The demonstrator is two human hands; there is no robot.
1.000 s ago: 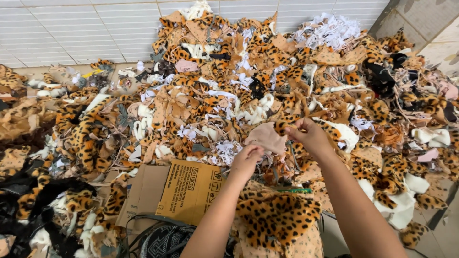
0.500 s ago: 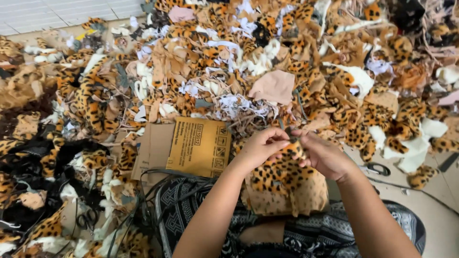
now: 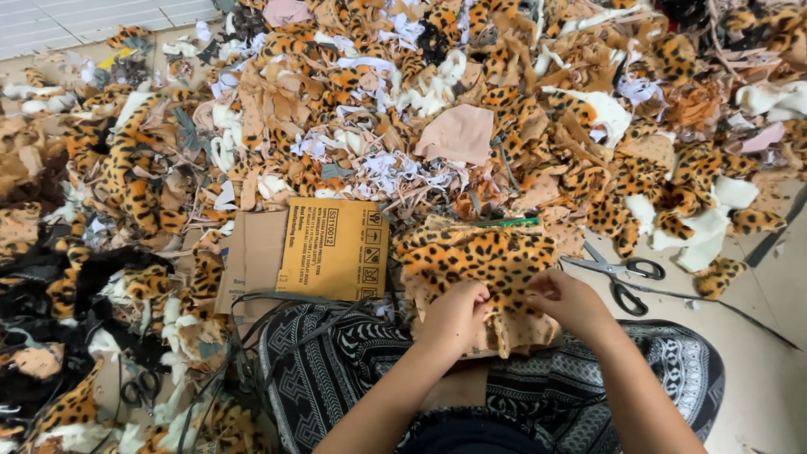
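Leopard-print fabric [image 3: 479, 261] lies at centre frame, left hand [image 3: 454, 315] and right hand [image 3: 572, 303] both pinching its lower edge; scissors [image 3: 622, 277] just right.

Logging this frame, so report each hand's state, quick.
Left hand: fingers closed on the leopard fabric.
Right hand: fingers pinched on the same fabric's edge.

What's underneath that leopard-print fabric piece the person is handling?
The leopard-print fabric piece lies over the person's lap, on black-and-white patterned cloth. Its left edge sits beside a flattened cardboard box. Both hands, left hand and right hand, pinch its lower edge. Whatever lies under its middle is covered.
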